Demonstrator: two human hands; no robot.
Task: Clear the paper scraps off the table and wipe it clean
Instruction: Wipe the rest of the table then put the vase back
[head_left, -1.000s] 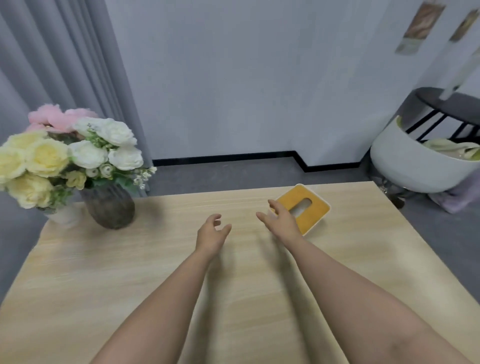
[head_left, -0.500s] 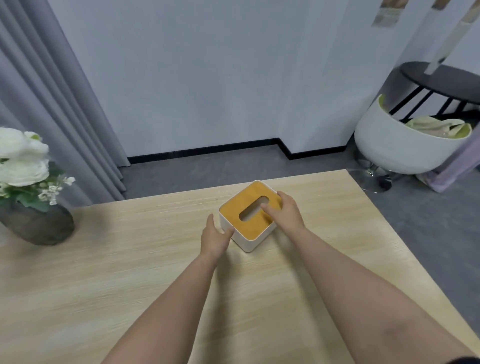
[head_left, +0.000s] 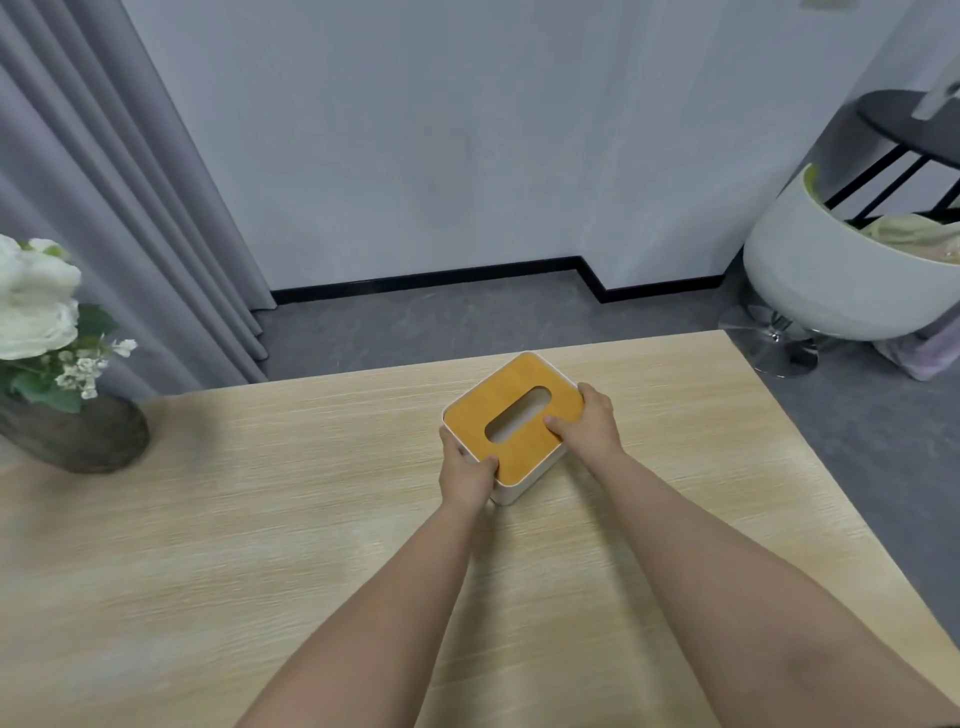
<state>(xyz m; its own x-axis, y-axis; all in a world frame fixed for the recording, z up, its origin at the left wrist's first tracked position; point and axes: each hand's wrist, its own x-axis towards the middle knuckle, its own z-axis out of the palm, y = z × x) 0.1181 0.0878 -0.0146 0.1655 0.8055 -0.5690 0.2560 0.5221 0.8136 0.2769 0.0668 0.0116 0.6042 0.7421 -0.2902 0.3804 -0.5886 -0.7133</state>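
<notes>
A white tissue box (head_left: 506, 415) with an orange-brown lid and an oval slot stands near the far edge of the light wooden table (head_left: 260, 519). My left hand (head_left: 464, 475) grips its near left corner, thumb on the lid. My right hand (head_left: 592, 428) holds its right side, thumb resting on the lid beside the slot. No tissue shows in the slot. No paper scraps are visible on the table.
A dark vase (head_left: 78, 439) with white flowers (head_left: 34, 306) stands at the table's left edge. Beyond the table are grey curtains (head_left: 104, 208), a grey floor, a white round chair (head_left: 836, 280) and a black side table (head_left: 914, 124) at the right.
Both hands reached forward from mid-table and closed on the tissue box. My view swung right, so the flowers slid to the left edge.
</notes>
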